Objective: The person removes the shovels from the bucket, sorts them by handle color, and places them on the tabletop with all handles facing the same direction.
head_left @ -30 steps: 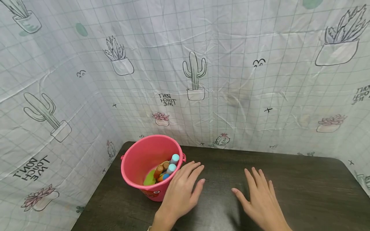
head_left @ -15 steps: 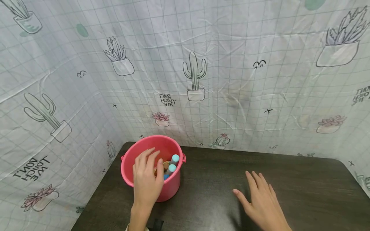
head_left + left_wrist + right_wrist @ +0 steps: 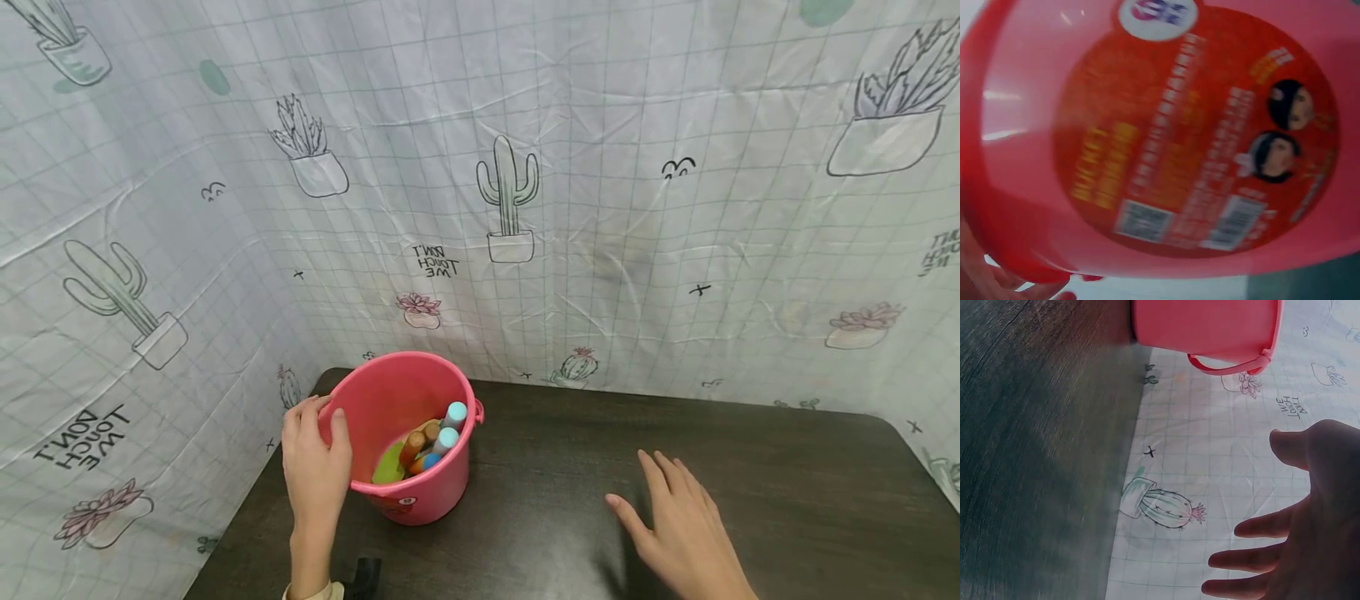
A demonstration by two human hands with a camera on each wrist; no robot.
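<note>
A pink bucket (image 3: 442, 496) stands on the dark table, with a red label (image 3: 1197, 131) filling much of the left wrist view. Inside lie light-blue-capped cylinders (image 3: 447, 440), brown-orange sticks (image 3: 411, 447), a blue-ended piece (image 3: 431, 461) and a yellow-green piece (image 3: 389, 465). At the bucket's left rim is my left hand (image 3: 313, 467), thumb apart from the fingers, fingertips right at the rim. My right hand (image 3: 678, 525) hovers over the table to the right, holding nothing, its fingers spread loosely in the right wrist view.
The bucket's handle (image 3: 1229, 370) hangs at its side. Behind the table (image 3: 555, 500) a white gridded cloth (image 3: 615, 208) printed with cacti rises close to the back edge and wraps round both sides. A black strap piece (image 3: 365, 575) sits by the left wrist.
My left hand has moved from the bucket's right side, across its opening, to its left rim. The right hand has hardly shifted, and the bucket stays in place.
</note>
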